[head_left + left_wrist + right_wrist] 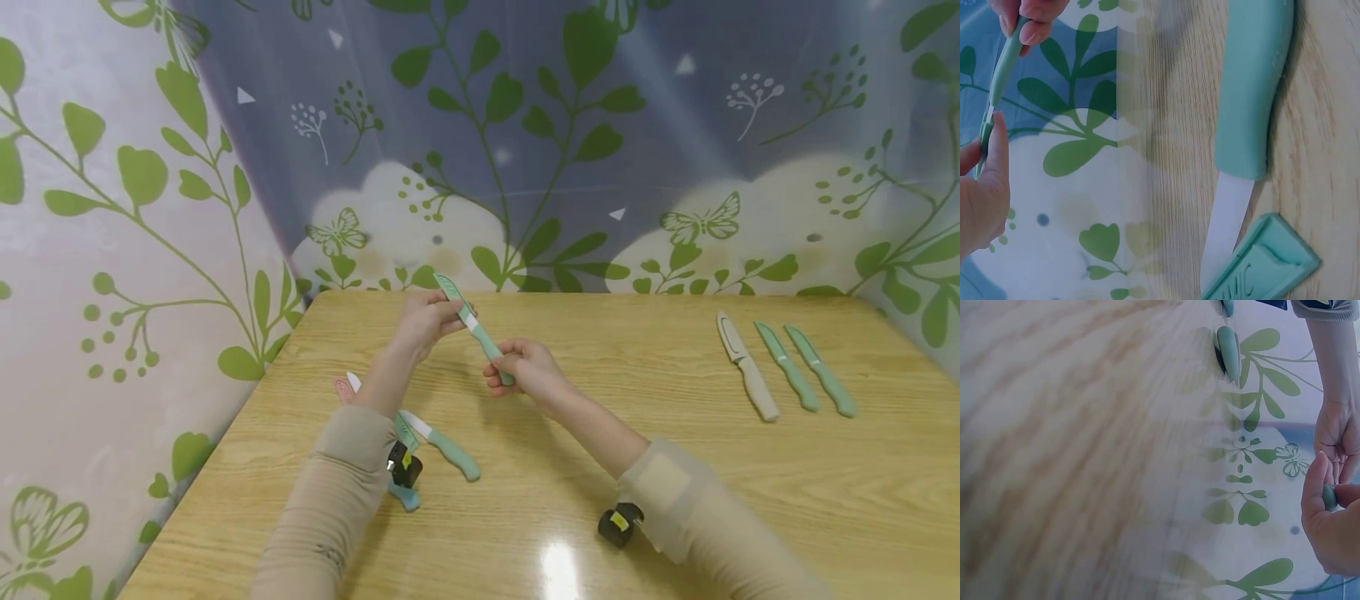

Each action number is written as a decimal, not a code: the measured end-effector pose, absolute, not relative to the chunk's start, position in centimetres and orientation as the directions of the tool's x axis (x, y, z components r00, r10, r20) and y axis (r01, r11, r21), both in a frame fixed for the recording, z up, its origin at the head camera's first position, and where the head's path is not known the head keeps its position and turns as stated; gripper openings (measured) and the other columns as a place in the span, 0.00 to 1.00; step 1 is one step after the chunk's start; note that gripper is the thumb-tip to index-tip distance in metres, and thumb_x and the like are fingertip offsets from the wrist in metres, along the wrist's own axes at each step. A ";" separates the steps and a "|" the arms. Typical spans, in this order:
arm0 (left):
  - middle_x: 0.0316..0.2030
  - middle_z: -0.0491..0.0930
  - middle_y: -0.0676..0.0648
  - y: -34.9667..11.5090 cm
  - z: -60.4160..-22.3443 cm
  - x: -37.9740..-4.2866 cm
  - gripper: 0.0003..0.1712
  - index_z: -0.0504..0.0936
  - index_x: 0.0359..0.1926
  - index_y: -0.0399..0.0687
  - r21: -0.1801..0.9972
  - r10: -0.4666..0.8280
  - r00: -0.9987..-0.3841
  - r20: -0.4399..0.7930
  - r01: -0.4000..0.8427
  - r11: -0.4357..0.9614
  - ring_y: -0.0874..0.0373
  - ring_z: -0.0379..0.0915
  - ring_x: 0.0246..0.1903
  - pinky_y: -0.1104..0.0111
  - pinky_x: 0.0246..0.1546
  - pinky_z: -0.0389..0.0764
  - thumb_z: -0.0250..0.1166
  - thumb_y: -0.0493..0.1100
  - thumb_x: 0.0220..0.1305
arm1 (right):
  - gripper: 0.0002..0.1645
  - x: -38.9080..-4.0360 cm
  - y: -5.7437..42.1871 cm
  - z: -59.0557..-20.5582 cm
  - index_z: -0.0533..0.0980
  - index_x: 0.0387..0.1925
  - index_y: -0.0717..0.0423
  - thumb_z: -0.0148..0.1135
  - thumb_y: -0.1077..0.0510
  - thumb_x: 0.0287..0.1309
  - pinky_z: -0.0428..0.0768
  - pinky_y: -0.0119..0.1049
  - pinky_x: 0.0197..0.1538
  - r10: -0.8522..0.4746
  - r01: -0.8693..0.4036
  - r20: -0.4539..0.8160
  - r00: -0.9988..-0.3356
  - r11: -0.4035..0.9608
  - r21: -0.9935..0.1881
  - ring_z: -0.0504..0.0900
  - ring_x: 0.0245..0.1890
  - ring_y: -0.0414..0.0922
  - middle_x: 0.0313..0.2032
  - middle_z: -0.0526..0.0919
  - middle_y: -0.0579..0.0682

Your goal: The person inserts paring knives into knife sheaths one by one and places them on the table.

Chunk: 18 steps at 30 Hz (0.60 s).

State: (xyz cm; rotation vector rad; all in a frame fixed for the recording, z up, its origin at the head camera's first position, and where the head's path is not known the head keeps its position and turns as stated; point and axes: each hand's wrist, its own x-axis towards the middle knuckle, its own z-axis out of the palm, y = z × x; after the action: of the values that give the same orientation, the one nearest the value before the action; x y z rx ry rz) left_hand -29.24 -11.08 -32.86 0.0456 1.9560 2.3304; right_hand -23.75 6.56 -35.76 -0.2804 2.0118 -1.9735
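Above the table, my right hand grips the handle of a small green paring knife. My left hand pinches the green slotted sheath over its blade. A short white stretch of blade shows between sheath and handle. Tilted, the knife points up and to the left. Below my left forearm lies another green-handled knife with a bare white blade; a loose green sheath overlaps its tip in the left wrist view. From the right wrist, only the held knife's handle end shows between the fingers.
Partly hidden by my left arm are a pink sheath, a white blade tip and a blue handle. At the right lie a cream sheathed knife and two green sheathed knives. A leaf-patterned curtain hangs behind the wooden table.
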 end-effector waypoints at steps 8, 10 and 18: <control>0.36 0.76 0.38 -10.8 -32.9 -29.2 0.08 0.71 0.43 0.24 0.982 0.107 -0.993 -0.044 -0.063 -0.178 0.53 0.80 0.37 0.70 0.44 0.79 0.54 0.27 0.64 | 0.14 -23.9 6.6 -35.8 0.64 0.48 0.73 0.46 0.67 0.64 0.83 0.38 0.40 -0.342 0.081 -0.081 -0.936 0.015 -0.997 0.78 0.27 0.42 0.32 0.77 0.56; 0.36 0.76 0.38 -10.7 -32.9 -29.2 0.07 0.71 0.41 0.25 0.982 0.109 -0.993 -0.044 -0.062 -0.177 0.53 0.80 0.37 0.70 0.44 0.79 0.54 0.27 0.64 | 0.14 -24.0 6.6 -35.8 0.64 0.48 0.73 0.46 0.67 0.65 0.83 0.40 0.42 -0.338 0.086 -0.087 -0.937 0.017 -0.996 0.78 0.28 0.42 0.32 0.77 0.56; 0.38 0.76 0.36 -10.2 -33.1 -29.1 0.05 0.71 0.40 0.27 0.979 0.104 -0.993 -0.059 -0.078 -0.188 0.52 0.79 0.37 0.70 0.44 0.79 0.54 0.27 0.64 | 0.14 -24.0 6.6 -35.6 0.63 0.49 0.74 0.46 0.67 0.65 0.83 0.38 0.40 -0.326 0.097 -0.097 -0.940 0.015 -0.995 0.78 0.28 0.42 0.32 0.76 0.57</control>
State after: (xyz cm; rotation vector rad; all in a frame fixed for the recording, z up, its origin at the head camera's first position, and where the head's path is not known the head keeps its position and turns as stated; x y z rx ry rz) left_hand -29.12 -10.25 -33.09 0.0312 1.9211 2.3338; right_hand -24.04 6.63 -35.64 -0.2357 1.9976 -2.0001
